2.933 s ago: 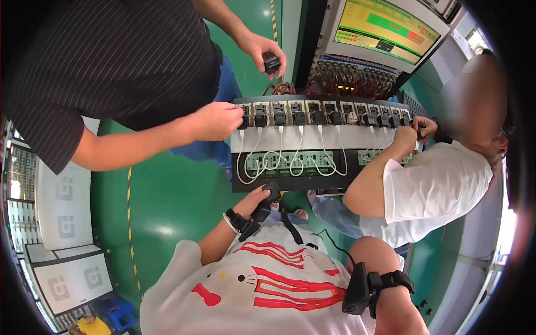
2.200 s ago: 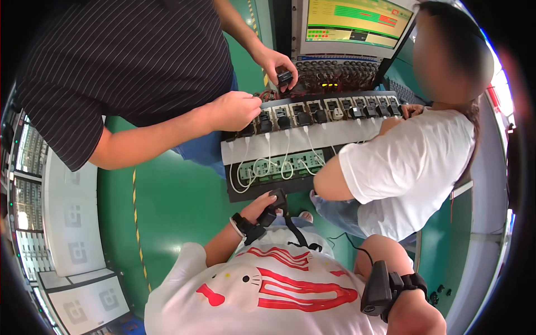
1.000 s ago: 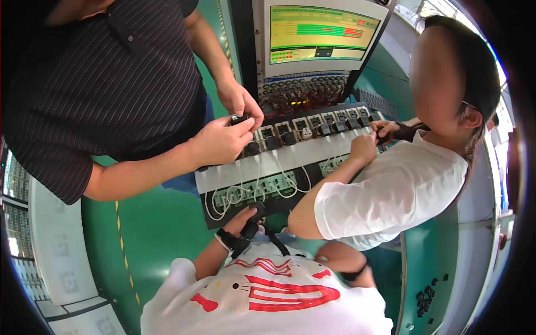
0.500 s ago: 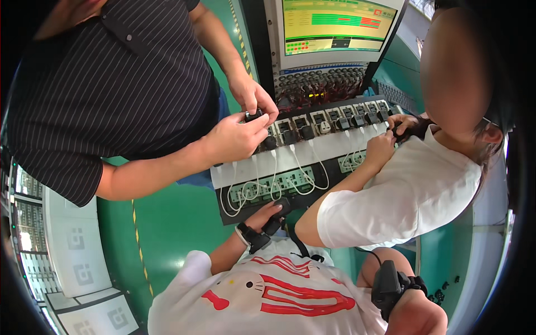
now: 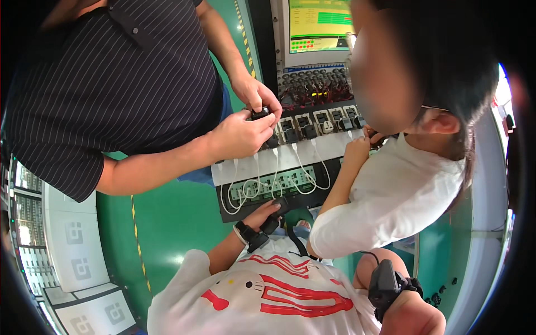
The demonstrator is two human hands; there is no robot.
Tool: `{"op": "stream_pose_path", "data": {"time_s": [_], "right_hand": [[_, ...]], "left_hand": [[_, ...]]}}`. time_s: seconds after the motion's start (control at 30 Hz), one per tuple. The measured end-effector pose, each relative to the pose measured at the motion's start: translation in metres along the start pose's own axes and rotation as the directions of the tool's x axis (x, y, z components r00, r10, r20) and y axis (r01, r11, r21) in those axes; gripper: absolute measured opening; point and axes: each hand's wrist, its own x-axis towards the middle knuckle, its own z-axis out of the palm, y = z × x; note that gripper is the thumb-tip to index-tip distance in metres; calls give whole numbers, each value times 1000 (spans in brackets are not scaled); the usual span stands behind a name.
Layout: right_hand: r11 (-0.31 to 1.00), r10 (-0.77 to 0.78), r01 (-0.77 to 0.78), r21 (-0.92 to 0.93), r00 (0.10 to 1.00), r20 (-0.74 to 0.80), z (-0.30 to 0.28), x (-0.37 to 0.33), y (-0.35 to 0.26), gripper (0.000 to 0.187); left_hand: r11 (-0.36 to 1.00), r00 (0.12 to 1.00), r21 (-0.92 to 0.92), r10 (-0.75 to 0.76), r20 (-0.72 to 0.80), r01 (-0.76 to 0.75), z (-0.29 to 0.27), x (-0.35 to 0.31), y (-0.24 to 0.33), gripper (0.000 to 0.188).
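My left hand (image 5: pixel 260 216) is by the front edge of the bench, its fingers curled against a small black device (image 5: pixel 279 206) whose kind I cannot make out. A white-banded black unit (image 5: pixel 251 237) is strapped on that wrist. My right hand (image 5: pixel 414 314) is low at the right, beside my body, with a black box-shaped unit (image 5: pixel 385 283) strapped on the wrist. Its fingers do not show. Ahead stands a test rack with black plug-in chargers (image 5: pixel 309 130) in a row of sockets, one white plug (image 5: pixel 325 126), and white cables (image 5: pixel 301 167) running to green circuit boards (image 5: pixel 298 180).
A co-worker in a striped shirt (image 5: pixel 162 72) pinches a black charger (image 5: pixel 260 114) in both hands at the left. Another co-worker in white (image 5: pixel 391 195) leans over the rack at the right. Behind the sockets is a monitor (image 5: pixel 318 28); white cartons (image 5: pixel 75 240) stand at far left.
The co-worker in white has leaned further left and forward, now covering part of the monitor and the right-hand sockets. My hands stay nearly in place.
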Motion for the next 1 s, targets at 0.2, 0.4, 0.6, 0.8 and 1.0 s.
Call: {"op": "stream_pose_path", "data": {"time_s": [0.2, 0.4, 0.6, 0.8, 1.0], "right_hand": [[999, -40, 39, -29, 999, -32, 1, 0, -1, 4], [987, -127, 114, -117, 985, -115, 0, 1, -4, 6], [997, 9, -8, -76, 1000, 11, 3, 8, -7, 3], [995, -68, 72, 66, 996, -59, 9, 0, 1, 7], [994, -31, 33, 101, 999, -14, 13, 4, 3, 7]], "left_hand": [[999, 999, -45, 15, 29, -14, 0, 2, -6, 33], [999, 1000, -34, 20, 22, -19, -1, 1, -9, 35], [999, 1000, -29, 13, 2, -12, 0, 0, -11, 33], [999, 998, -28, 27, 64, -25, -2, 0, -13, 40], [999, 998, -32, -19, 61, 21, -5, 3, -16, 43]]}}
